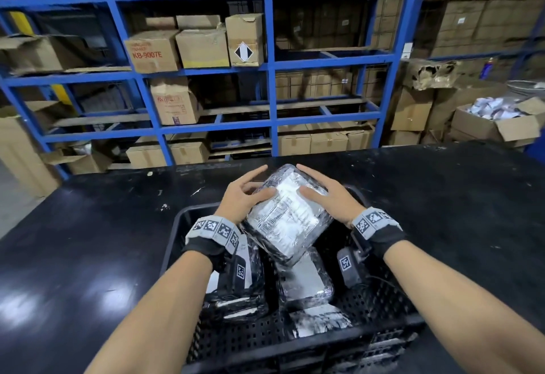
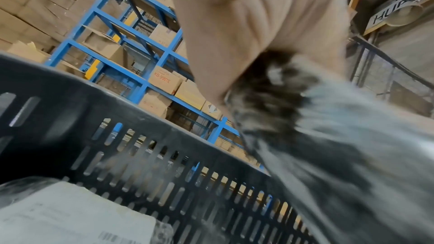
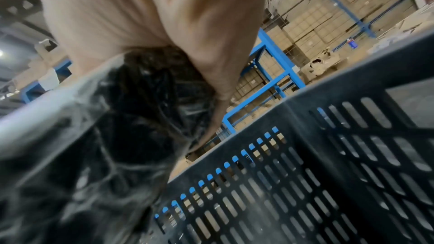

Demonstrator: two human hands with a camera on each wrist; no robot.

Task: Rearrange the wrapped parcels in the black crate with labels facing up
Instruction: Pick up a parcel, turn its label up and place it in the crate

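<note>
Black surface (image 1: pixel 88 226) carries the crate (image 1: pixel 174 241) mid-frame, where your left hand (image 1: pixel 239 199) and right hand (image 1: pixel 327 196) clasp a label-up parcel (image 1: pixel 283 220) over its far end; slick film may slip, flipping it.

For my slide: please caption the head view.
Left hand and right hand hold a wrapped parcel, label up, over the black crate.

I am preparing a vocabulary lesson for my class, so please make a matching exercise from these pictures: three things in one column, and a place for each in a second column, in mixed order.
Things:
1. labelled parcel
2. black crate
3. box marked KB-9007E

Places:
A. on the blue rack
B. between the left hand and the right hand
C. on the black table

Pairs: 1-B, 2-C, 3-A.
</note>
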